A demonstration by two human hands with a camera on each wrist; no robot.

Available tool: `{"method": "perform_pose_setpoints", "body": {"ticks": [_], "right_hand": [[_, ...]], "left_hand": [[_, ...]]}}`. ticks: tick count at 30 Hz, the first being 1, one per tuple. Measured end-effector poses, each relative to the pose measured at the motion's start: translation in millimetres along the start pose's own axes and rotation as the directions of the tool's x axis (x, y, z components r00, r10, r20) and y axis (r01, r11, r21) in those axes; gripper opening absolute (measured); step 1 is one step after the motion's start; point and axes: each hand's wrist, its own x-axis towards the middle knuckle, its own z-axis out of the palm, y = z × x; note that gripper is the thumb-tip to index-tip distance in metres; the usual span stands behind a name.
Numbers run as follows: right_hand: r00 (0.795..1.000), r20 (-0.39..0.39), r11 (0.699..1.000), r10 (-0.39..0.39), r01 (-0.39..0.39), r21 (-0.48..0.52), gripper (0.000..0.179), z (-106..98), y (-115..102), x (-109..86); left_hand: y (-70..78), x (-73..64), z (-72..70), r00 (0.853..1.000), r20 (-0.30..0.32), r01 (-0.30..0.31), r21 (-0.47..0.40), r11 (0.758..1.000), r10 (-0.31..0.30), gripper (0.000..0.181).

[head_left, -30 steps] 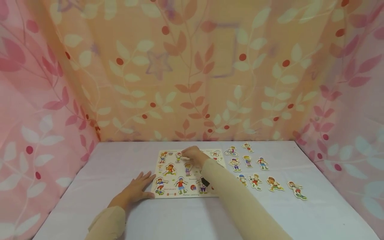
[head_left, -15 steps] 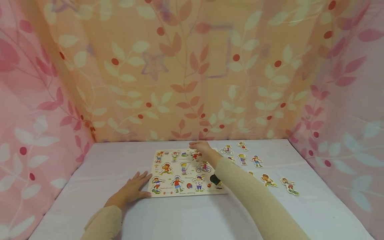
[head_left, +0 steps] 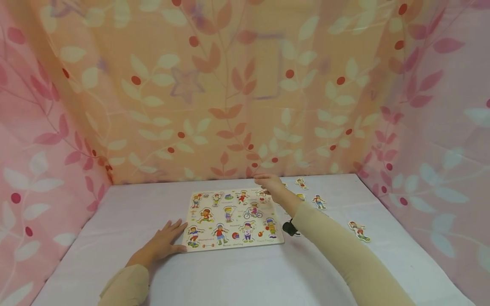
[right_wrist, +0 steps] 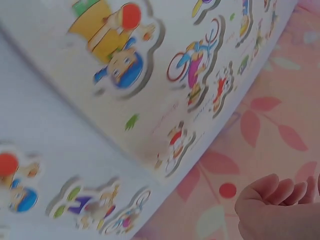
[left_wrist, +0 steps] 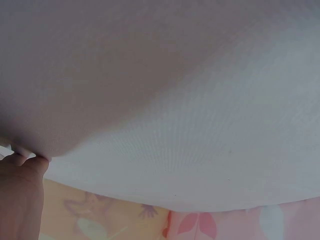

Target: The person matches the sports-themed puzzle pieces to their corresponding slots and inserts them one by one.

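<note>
A wooden picture puzzle board (head_left: 278,238) with sports figures lies flat on the table. My left hand (head_left: 162,242) rests on the table with fingers spread, its thumb and fingertips at the board's left edge. In the left wrist view only a bit of that hand (left_wrist: 22,195) shows, at the lower left. My right hand (head_left: 272,187) is raised over the board's back right corner. The right wrist view shows this hand (right_wrist: 280,205) with fingers loosely bent and nothing visible in them.
Loose figure pieces lie right of the board: a red-clothed figure (head_left: 301,183), a blue-capped figure (head_left: 319,202) and a skateboarder (head_left: 359,231), with others partly hidden by the right arm. A cyclist piece (right_wrist: 127,215) shows in the right wrist view. Patterned curtains (head_left: 226,106) enclose the table.
My right hand has moved from the board's back middle toward its back right corner, uncovering more figures. The left hand stays at the left edge. The head view has turned slightly right.
</note>
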Motion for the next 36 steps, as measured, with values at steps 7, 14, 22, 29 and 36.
{"method": "perform_pose_setpoints", "body": {"ticks": [7,14,22,29,36], "right_hand": [[0.999,-0.043,1.0,-0.002,0.002,0.007,0.038,-29,-4,-4.4],[0.999,-0.045,1.0,-0.006,0.006,-0.007,0.041,-54,-5,-11.6],[0.999,-0.032,0.997,-0.026,0.024,-0.079,0.041,-83,-9,-21.8],[0.999,-0.008,0.989,-0.049,0.047,-0.141,0.044,-104,-11,-26.3],[0.998,0.006,0.985,-0.063,0.063,-0.162,0.048,-128,-9,-34.9]], "left_hand": [[-2.7,0.4,0.4,1.0,0.001,0.0,0.01,1.0,0.0,0.09],[-3.7,0.0,0.2,1.0,-0.004,-0.011,0.012,1.0,0.011,0.09],[-3.1,3.1,-0.3,1.0,0.008,0.006,0.027,1.0,-0.006,0.091],[-4.5,3.7,1.1,1.0,0.015,0.018,0.017,1.0,-0.019,0.092],[-4.4,2.6,1.5,0.999,0.019,0.029,0.007,1.0,-0.029,0.094]]}}
